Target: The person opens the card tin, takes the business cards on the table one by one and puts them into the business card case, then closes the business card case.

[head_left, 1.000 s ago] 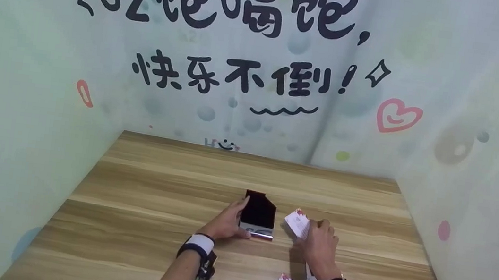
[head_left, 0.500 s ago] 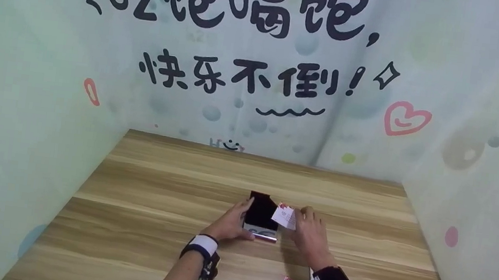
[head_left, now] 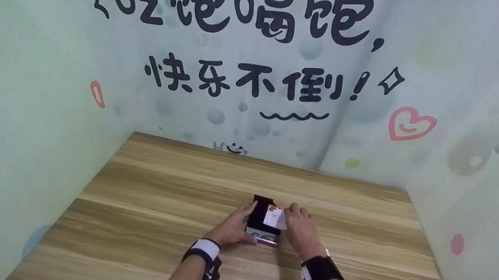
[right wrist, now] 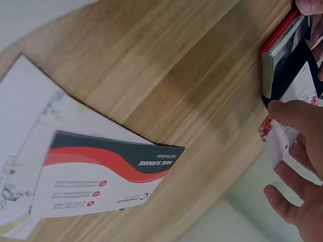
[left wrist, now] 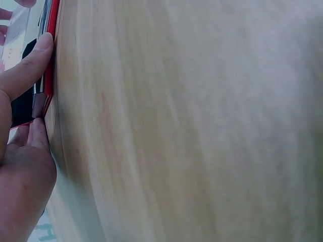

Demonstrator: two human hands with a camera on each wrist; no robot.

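Observation:
My left hand (head_left: 235, 227) grips an open business card case (head_left: 258, 213) by its left side, thumb at the near edge and fingers along the back. Its inside is black, with a silver metal frame at the near end; a red outer cover shows in the left wrist view, beside the thumb (left wrist: 36, 63). My right hand (head_left: 304, 232) pinches a white business card (head_left: 274, 217) with a red floral corner. That card overlaps the black interior in the head view. The right wrist view shows the thumb (right wrist: 295, 115) lying across the card, hiding its middle.
Several loose business cards lie near my right forearm, one with a red-and-black wave (right wrist: 106, 176) on top of paler ones. The wooden table (head_left: 153, 185) is enclosed by printed fabric walls (head_left: 468, 138) at the back and sides.
My right hand has brought the business card leftward from beside the card case to over its black interior. The left hand keeps its grip on the case. The head view has shifted slightly.

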